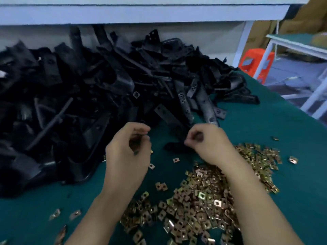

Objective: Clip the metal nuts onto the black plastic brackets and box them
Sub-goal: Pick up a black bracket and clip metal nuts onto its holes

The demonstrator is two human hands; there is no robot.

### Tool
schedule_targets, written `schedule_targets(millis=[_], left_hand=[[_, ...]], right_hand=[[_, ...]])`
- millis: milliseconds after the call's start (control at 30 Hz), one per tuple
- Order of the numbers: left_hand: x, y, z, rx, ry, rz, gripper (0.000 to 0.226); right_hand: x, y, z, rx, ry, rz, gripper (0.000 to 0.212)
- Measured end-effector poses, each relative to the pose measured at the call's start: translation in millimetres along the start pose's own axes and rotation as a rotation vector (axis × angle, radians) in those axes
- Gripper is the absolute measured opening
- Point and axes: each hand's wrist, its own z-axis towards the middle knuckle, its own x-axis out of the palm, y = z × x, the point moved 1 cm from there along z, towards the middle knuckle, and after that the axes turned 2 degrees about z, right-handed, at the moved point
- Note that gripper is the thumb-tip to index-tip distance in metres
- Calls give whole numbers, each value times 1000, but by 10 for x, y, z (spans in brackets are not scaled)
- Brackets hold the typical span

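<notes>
The nuts (203,200) are heaped on the near bench (35,206), under the right wrist. Just beyond, the left hand (127,156) and the right hand (208,147) both have a narrow, curled grip. Blur hides what either holds. A bracket (175,147) lies between them, long axis left-right, its right end just beside the right fingertips (187,141). The bracket pile (79,94) spreads far left.

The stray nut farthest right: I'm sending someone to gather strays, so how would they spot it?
Start at the green table cover, then find the big pile of brass-coloured nuts at its near right. Just past that pile's upper right edge lies the stray nut, alone on bare cover, farther right than any other.
</notes>
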Motion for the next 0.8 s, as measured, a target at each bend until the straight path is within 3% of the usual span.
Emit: schedule_targets(millis=[67, 100, 200, 467, 533, 600, 667, 733, 800], left_hand=[[2, 18, -9, -10, -68, -81, 20], [2, 28, -9, -14, -80, -108, 19], [1, 79, -6, -27, -58, -82, 15], [-25, 116, 1, -161, 4, -104, 3], [-19, 61, 18, -402, 113, -428, 23], [-29, 11, 30, -720, 340, -885, 65], [-64, -39, 7, -857, 564, -1138, 89], [-46, -50, -34, -833, 599, -1221, 74], [2, -72, -67, -809, 502, -1225, 44]], right_hand=[[-57, 0, 3, -38, -77, 71, 16], [-64, 32, -10, -69, -5, 43, 14], [37, 80, -77, -70, 272, -218, 43], [24, 109, -36, -95, -162, 19, 29], [-24, 172, -74, -192, -168, 160, 28], [-61, 249, -128, -325, -76, 259, 31], [-99, 312, -185, -446, 67, 319, 35], [-101, 348, -233, -530, 218, 375, 30], [-104, 358, -259, -533, 297, 503, 27]])
